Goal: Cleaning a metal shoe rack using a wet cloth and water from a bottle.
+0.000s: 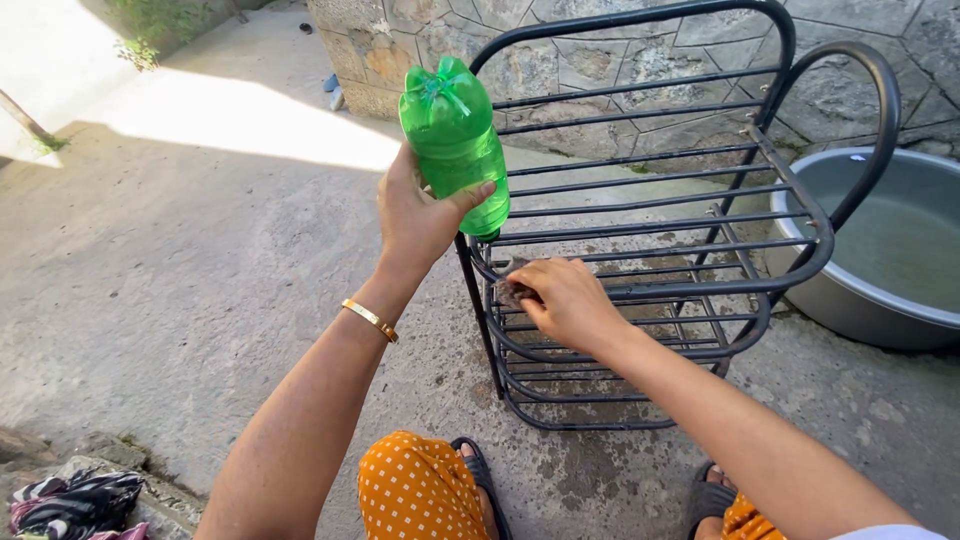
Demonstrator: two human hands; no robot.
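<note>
My left hand [418, 215] grips a green plastic bottle [455, 140], held upside down with its base up and its neck pointing at the top corner of a black metal rack [700, 215]. The rack has several tiers of thin bars and stands on the concrete ground in front of me. My right hand [568, 298] presses a small dark scrubbing pad [512, 291] against the bars at the rack's near left corner. A gold bangle [370, 320] sits on my left wrist.
A large grey metal basin [850, 305] holding water stands at the right behind the rack. A stone wall [620, 40] rises behind. My knee in orange dotted cloth [415, 490] and dark sandals are below. A dark bundle of cloth [75, 503] lies bottom left.
</note>
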